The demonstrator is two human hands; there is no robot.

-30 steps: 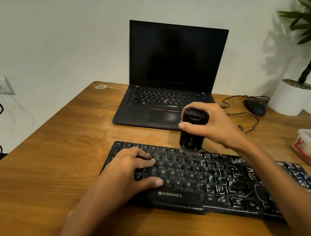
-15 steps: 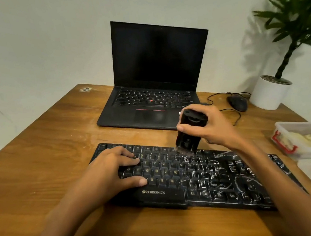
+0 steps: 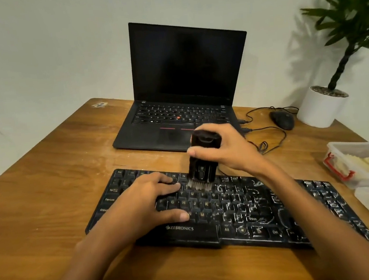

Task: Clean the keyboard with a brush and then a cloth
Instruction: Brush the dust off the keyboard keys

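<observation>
The black keyboard (image 3: pixel 256 212), its right half streaked with white dust, lies across the middle of the tabletop (image 3: pixel 45 178). The brush (image 3: pixel 202 170) stands upright on its upper rows, bristles touching the keys, and the right hand (image 3: pixel 228 151) wraps its fingers round the body. The left hand (image 3: pixel 144 202) rests flat on the left keys, fingers relaxed. From the keyboard, a laptop (image 3: pixel 186 82) sits at twelve o'clock, a mouse (image 3: pixel 282 119) at one and a plastic box (image 3: pixel 363 165) at three.

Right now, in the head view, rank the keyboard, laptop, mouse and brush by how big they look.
1-2. keyboard and laptop: too close to rank; the keyboard is wider but nearer, the laptop taller.
3. brush, clearly smaller, though near the camera.
4. mouse, smallest and farther back.
</observation>
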